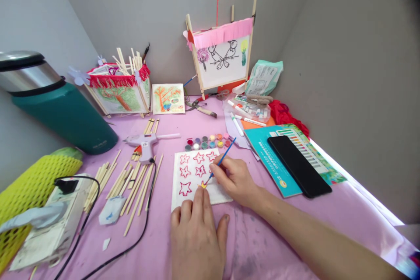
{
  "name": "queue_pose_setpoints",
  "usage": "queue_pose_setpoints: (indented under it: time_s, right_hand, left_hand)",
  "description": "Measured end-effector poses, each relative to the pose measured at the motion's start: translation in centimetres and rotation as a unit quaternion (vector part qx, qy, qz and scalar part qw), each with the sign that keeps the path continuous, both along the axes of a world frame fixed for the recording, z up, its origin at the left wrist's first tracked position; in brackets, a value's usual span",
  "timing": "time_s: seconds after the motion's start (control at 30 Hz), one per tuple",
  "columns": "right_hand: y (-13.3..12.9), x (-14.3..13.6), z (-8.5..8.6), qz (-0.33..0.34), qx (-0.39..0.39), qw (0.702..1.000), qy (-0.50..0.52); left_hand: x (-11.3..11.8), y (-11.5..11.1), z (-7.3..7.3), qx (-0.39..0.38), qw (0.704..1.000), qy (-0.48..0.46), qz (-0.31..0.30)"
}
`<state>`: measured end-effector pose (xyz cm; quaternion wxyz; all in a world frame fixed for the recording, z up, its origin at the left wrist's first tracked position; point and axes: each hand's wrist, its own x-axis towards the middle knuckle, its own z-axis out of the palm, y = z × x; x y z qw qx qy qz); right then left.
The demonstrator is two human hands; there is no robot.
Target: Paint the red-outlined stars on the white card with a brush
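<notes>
Between the fingers and thumb of my right hand [234,177] is a thin blue paintbrush [227,152], its tip touching a small yellow star [203,185]. That star lies on a white sheet [177,170] bearing several red star outlines. My left hand [198,236] lies flat over the sheet's lower part, fingers stretched out, fingertips close to the yellow star. Part of the sheet is hidden under both hands. Just beyond the sheet sit two rows of small paint pots [205,145] in several colours.
At left are a glue gun [146,142] with its black cord, wooden sticks [138,192], a power strip [55,223] and a teal bottle [65,109]. A black phone [298,164] rests on a blue booklet [267,157] at right. A paper lantern [225,54] hangs behind.
</notes>
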<state>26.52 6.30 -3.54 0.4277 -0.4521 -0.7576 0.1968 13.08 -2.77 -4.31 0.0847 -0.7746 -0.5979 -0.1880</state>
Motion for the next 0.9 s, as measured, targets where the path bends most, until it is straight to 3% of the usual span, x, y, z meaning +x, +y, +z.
queue_pose_setpoints:
  time_s: [0.9]
  right_hand:
    - [-0.11,0.24,-0.07,0.003,0.024,1.0,0.009]
  left_hand:
    - [-0.03,0.01,-0.14,0.011,1.0,0.003,-0.006]
